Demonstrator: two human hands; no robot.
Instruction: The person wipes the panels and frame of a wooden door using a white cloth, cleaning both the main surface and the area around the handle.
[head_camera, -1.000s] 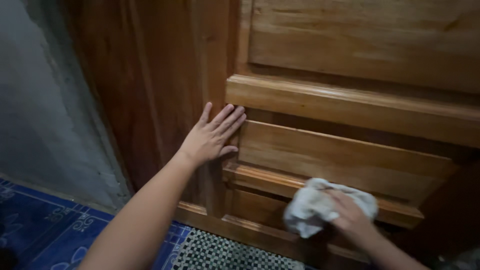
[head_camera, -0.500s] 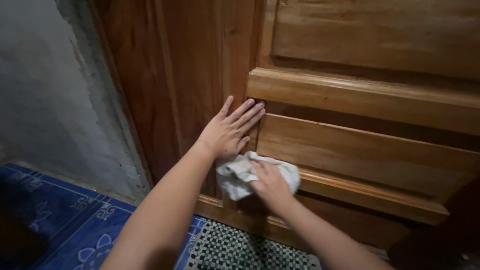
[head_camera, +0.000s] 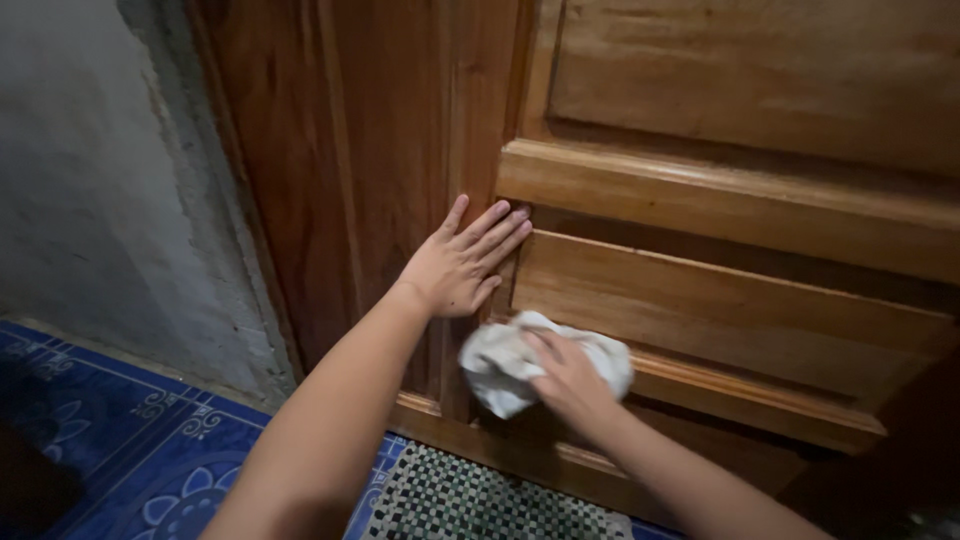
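Dim, warm indoor light from above and behind the camera. Soft sheen on the door (head_camera: 720, 300) mouldings, no hard glare. Deep shadow bottom right and bottom left corners. Cloth (head_camera: 510, 365) and right hand (head_camera: 570, 385) slightly motion-blurred; wall (head_camera: 90, 200) soft, mild wide-angle stretch at edges.

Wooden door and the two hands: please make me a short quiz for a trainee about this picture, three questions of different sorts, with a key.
1. True or false: the left hand lies flat on the wooden door.
2. What does the right hand press against the door?
A. a brush
B. a white cloth
C. a sponge
3. Fill in: beside the blue patterned floor, at the foot of the door, lies a black-and-white ______ mat.

Key:
1. True; the fingers are spread on the wood.
2. B
3. checkered
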